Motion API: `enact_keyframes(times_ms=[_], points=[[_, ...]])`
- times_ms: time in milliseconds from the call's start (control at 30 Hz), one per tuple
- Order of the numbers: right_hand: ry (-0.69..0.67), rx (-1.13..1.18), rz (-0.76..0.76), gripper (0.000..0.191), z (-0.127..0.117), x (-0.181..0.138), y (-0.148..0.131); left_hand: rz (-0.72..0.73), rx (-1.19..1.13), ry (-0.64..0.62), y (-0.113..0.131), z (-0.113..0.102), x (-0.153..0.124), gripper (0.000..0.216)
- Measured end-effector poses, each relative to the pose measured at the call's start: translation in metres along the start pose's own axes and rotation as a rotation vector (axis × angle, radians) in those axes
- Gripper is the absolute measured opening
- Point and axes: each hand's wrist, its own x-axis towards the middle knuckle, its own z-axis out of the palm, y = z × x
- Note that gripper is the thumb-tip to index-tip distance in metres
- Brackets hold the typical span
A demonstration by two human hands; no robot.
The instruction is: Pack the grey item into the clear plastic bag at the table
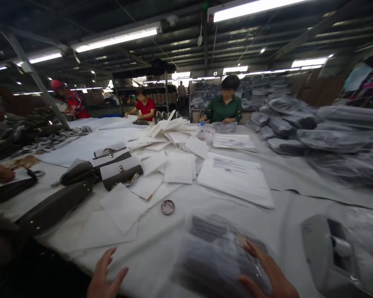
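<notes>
Left hand (104, 276) is out low, palm down and fingers spread, while the right hand (269, 273) reaches forward, fingers curved and open.

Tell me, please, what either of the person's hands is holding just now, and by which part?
The right hand rests on the right edge of a clear plastic bag with a dark item inside, fingers spread, not clearly gripping. The left hand holds nothing.

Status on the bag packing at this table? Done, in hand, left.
Done: sealed bagged packs stacked far right. In hand: right hand lies on a plastic-bagged dark item; left hand open on the table cloth, holding nothing. Left: unbagged handbags and loose white sheets.
</notes>
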Motion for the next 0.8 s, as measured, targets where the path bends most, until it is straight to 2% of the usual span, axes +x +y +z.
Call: enact_keyframes(times_ms=[67,167,200,267,367,433,500,633,733,800], points=[[-0.051,-0.04,-0.098,0.07,0.012,0.004,-0.004,0.032,-0.179,-0.243,0.041,0.035,0.005,0.083],[-0.171,-0.053,-0.139,0.075,0.03,0.013,-0.012,0.074,-0.336,-0.525,0.112,0.081,0.005,0.098],[-0.234,-0.032,-0.115,0.075,0.034,0.017,-0.015,0.056,-0.387,-0.559,0.132,0.092,0.004,0.099],[-0.388,0.018,-0.013,0.071,0.042,0.026,-0.02,-0.006,-0.526,-0.654,0.161,0.107,0.002,0.09],[-0.515,0.09,0.148,0.06,0.052,0.036,-0.026,-0.08,-0.643,-0.727,0.177,0.118,-0.001,0.063],[-0.522,0.14,0.205,0.055,0.058,0.039,-0.029,-0.114,-0.605,-0.679,0.176,0.124,-0.003,0.053],[-0.518,0.171,0.226,0.053,0.064,0.039,-0.031,-0.14,-0.558,-0.58,0.17,0.131,-0.006,0.05],[-0.525,0.196,0.252,0.049,0.07,0.039,-0.034,-0.158,-0.481,-0.421,0.159,0.145,-0.011,0.057],[-0.52,0.23,0.266,0.047,0.07,0.042,-0.034,-0.174,-0.413,-0.311,0.153,0.144,-0.009,0.061],[-0.505,0.252,0.283,0.047,0.069,0.043,-0.034,-0.123,-0.346,-0.162,0.151,0.138,-0.01,0.056]])
